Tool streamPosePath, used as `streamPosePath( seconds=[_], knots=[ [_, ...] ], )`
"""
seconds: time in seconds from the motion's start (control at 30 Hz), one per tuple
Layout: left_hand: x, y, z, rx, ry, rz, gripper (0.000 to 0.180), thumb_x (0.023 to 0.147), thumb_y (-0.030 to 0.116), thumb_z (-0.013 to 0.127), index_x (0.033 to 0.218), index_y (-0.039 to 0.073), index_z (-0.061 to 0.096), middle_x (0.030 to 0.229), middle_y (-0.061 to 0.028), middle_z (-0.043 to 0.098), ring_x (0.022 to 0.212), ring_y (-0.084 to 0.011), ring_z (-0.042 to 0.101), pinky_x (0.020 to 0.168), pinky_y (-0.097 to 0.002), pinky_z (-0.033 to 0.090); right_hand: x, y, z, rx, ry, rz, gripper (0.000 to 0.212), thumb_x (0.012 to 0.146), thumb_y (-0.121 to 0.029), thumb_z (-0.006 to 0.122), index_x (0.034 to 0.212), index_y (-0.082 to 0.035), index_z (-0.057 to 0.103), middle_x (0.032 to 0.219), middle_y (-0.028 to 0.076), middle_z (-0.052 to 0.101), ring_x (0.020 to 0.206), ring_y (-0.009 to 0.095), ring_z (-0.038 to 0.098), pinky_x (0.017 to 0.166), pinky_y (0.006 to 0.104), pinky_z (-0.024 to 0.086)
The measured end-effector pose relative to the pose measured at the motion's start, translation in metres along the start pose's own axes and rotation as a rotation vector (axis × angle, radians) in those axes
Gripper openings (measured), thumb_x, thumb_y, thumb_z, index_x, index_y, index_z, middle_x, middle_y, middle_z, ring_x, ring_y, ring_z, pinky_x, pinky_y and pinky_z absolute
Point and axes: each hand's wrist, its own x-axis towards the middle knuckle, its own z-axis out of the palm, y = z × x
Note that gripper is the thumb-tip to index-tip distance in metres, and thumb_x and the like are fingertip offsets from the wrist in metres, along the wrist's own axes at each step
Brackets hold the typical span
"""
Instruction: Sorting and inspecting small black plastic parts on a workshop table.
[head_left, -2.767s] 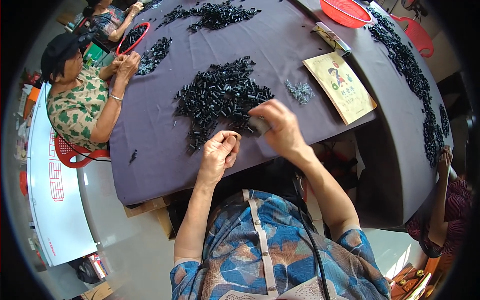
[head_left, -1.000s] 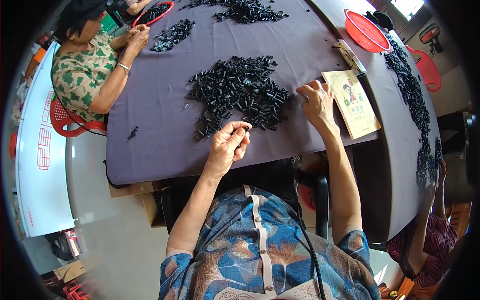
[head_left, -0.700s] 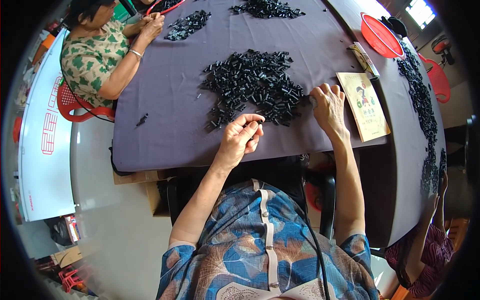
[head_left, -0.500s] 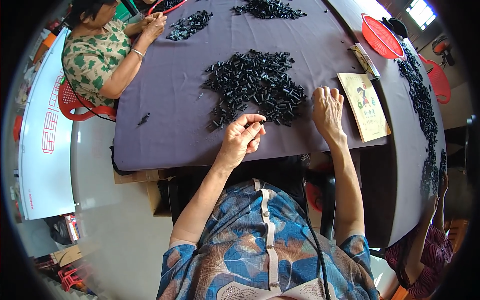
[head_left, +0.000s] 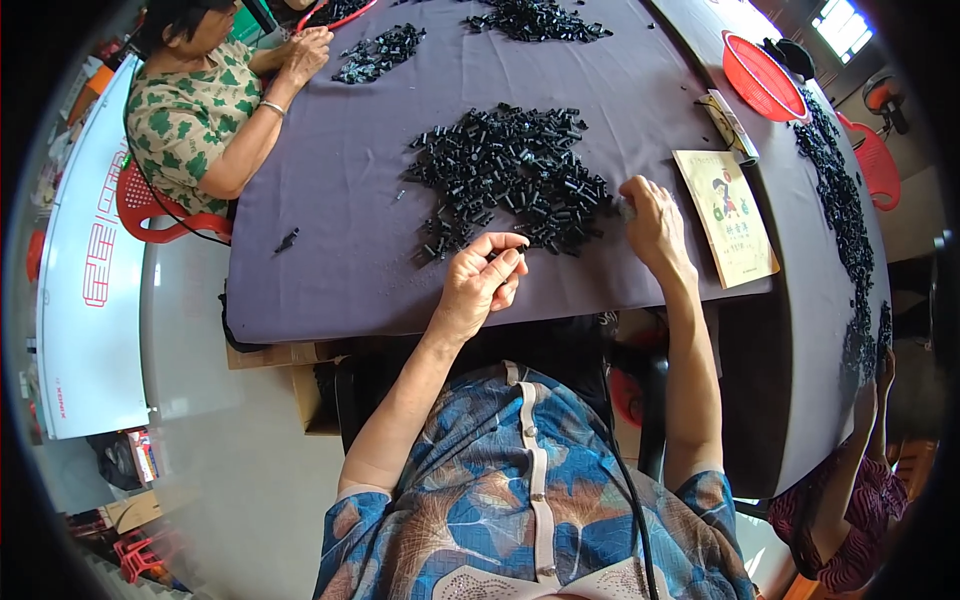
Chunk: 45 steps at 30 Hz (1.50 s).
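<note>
My left hand [head_left: 478, 285] is raised at the near edge of a heap of small black tube-shaped pieces [head_left: 512, 165]. Thumb and forefinger pinch one small black piece [head_left: 523, 245], only its end showing. To the right of the heap, my right hand [head_left: 660, 232] rests low over the cloth with its fingers curled down. Something small, greyish and clear-looking [head_left: 625, 208] shows at its fingertips; its kind cannot be made out.
A yellow booklet [head_left: 728, 215] lies right of my right hand, with a red basket [head_left: 762, 78] beyond it. More black pieces lie on the dark tablecloth [head_left: 330, 220], including a long strip [head_left: 842, 210] at right. A co-worker [head_left: 195, 125] sits at the left; another person's arm [head_left: 850, 470] reaches in at lower right.
My right hand has turned and its fingers have shifted slightly left, bringing the greyish thing at their tips into sight. The left hand keeps its pinch almost in place.
</note>
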Motion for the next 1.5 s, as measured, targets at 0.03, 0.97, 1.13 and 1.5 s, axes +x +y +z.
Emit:
streamPosePath(
  seconds=[0.03,0.97,1.13,1.5],
  knots=[
    [0.0,0.0,0.0,0.001,0.0,0.004,0.019,0.095,0.013,0.055,0.111,0.004,0.057,0.083,-0.0037,0.058,0.055,-0.0036,0.043,0.043,-0.0157,0.032,-0.003,0.002,0.001,0.031,0.034,0.037,0.025,0.072,0.005,0.052,0.095,-0.006,0.057,0.09,0.012,0.06,0.089,0.032,0.055,0.078,0.0411,0.043],
    [-0.001,-0.001,0.006,0.105,0.092,0.072,0.017,0.097,0.014,0.053,0.107,0.005,0.062,0.077,-0.0026,0.06,0.047,-0.0023,0.039,0.04,-0.0174,0.027,-0.032,-0.099,-0.015,0.764,-0.017,0.016,0.031,0.071,0.014,0.052,0.097,-0.001,0.057,0.09,0.018,0.059,0.085,0.038,0.06,0.073,0.038,0.049],
    [-0.001,0.0,0.009,0.114,0.107,0.048,0.017,0.096,0.015,0.053,0.107,0.005,0.062,0.077,-0.0021,0.059,0.048,-0.0021,0.039,0.04,-0.0171,0.028,-0.037,-0.111,-0.007,0.792,-0.001,-0.002,0.037,0.065,0.017,0.048,0.096,0.0,0.059,0.089,0.015,0.06,0.085,0.034,0.062,0.073,0.0359,0.05],
    [-0.006,0.004,0.012,0.242,0.105,0.019,0.014,0.096,0.01,0.054,0.103,0.004,0.064,0.071,0.0025,0.055,0.051,-0.0008,0.04,0.042,-0.0168,0.029,-0.043,-0.108,-0.004,0.883,-0.066,0.049,0.029,0.071,0.015,0.056,0.096,-0.001,0.059,0.088,0.013,0.064,0.08,0.027,0.065,0.069,0.033,0.051]
  ],
)
